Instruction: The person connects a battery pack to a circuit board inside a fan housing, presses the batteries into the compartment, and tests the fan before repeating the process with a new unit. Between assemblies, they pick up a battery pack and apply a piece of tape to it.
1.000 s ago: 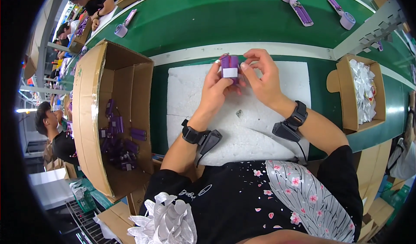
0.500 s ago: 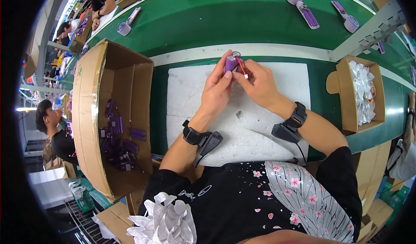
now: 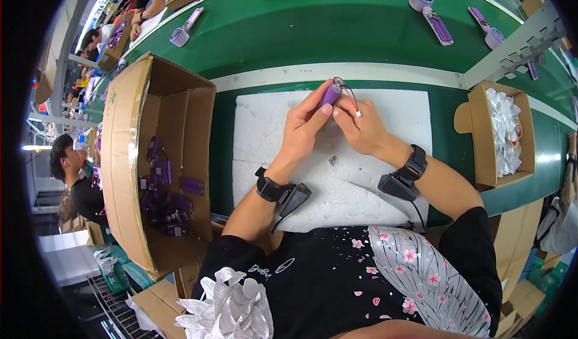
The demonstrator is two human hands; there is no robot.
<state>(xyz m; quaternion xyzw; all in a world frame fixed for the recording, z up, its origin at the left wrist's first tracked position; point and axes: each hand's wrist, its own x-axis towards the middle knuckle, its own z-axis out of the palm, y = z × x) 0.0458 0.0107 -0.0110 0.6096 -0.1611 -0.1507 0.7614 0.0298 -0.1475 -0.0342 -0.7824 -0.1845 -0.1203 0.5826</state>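
Observation:
A purple cylindrical battery pack [image 3: 330, 95] is held up over the far middle of the white foam sheet [image 3: 265, 158], tilted with its upper end to the right. My left hand [image 3: 303, 127] is closed around its left side, thumb along the front. From the other side, my right hand [image 3: 365, 129] grips the pack with bent fingers and thumb. Red and dark wires run from its top over the right fingers and end in a small white plug [image 3: 359, 114]. The fingers partly hide the pack's lower end.
At left, a large open carton [image 3: 123, 176] holds several purple battery packs [image 3: 161, 173]. A smaller carton [image 3: 522, 101] at right contains white crinkled pieces [image 3: 504, 134]. Beyond the pale rail [image 3: 289, 76], several purple handheld devices [image 3: 438, 26] lie on the green belt [image 3: 301, 32]. Other people sit at far left.
Both hands have moved slightly right with the battery pack, which has turned so more of its side shows. The plug has swung right and down. The devices on the belt have shifted right.

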